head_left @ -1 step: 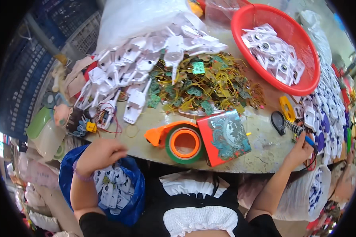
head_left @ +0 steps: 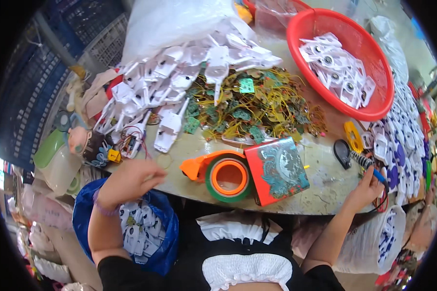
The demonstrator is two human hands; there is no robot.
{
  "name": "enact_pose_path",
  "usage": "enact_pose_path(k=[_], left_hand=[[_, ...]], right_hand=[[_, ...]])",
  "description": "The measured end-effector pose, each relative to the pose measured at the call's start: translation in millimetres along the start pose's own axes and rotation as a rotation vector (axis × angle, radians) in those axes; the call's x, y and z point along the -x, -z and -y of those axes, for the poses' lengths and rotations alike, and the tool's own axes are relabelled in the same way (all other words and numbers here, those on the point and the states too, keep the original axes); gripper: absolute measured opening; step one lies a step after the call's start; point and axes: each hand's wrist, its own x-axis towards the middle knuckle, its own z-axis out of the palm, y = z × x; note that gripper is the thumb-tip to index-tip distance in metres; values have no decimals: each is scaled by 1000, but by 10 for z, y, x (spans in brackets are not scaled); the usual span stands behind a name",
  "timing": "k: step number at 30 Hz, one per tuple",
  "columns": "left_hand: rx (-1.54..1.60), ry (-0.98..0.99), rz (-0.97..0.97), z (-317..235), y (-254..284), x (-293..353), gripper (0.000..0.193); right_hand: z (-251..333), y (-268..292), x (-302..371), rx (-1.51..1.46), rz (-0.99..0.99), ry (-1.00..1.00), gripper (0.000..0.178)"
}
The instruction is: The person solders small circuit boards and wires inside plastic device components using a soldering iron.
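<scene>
My left hand (head_left: 137, 179) is loosely bent above the opening of a blue plastic bag (head_left: 88, 206), beside the table edge, with nothing visible in its fingers. White plastic housings (head_left: 143, 228) lie inside that bag. At the right of the table, my right hand (head_left: 365, 191) grips the blue handle of a soldering iron (head_left: 378, 175). The iron's front end points at a coiled metal spring holder (head_left: 361, 159); its tip is hidden. A red box (head_left: 277, 169) with a worn grey-green top and an orange tape dispenser (head_left: 195, 166) with green-edged tape sit between my hands.
Wired green circuit boards (head_left: 247, 114) are heaped mid-table, beside piled white housings (head_left: 170, 128). A red basket (head_left: 292, 36) of white parts stands at the far right. Near the spring holder lie a black ring-shaped item (head_left: 342, 154) and a yellow part (head_left: 353, 136).
My left hand has shifted slightly right above the blue bag. My right hand still holds the soldering iron by the spring holder. The whole view has shifted a little.
</scene>
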Motion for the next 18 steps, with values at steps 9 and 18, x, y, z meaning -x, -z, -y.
enact_pose_path(k=[9,18], left_hand=[[6,75,-517,145,-32,-2035,33],[220,178,-448,326,91,-2136,35]], right_hand=[[514,-150,1079,-287,331,-117,26],[652,-215,1156,-278,404,-28,21]])
